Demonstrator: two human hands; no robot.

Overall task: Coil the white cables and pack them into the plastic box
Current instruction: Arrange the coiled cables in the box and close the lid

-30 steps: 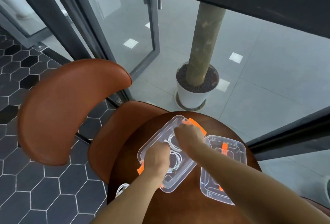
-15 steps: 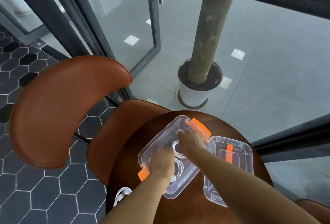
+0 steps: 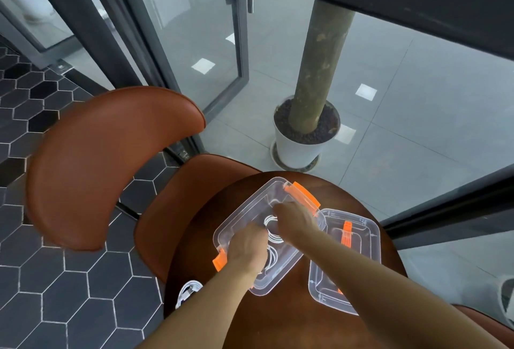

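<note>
The left hand (image 3: pixel 246 248) and the right hand (image 3: pixel 294 220) reach down into the clear rectangular plastic box with orange latches (image 3: pixel 244 209), over the coiled white cables (image 3: pixel 271 222) inside; whether their fingers grip them cannot be told. The box sits on the round brown wooden counter (image 3: pixel 278 321), its clear lid (image 3: pixel 364 229) just beside it on the right, another white cable coil (image 3: pixel 189 290) at the counter's left edge.

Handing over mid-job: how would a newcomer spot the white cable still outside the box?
Start at the round brown table. Left of the clear plastic box, at the table's near-left edge beside the left forearm, lies a coiled white cable. Unlike the other coils, it rests on bare wood, outside the box.
</note>
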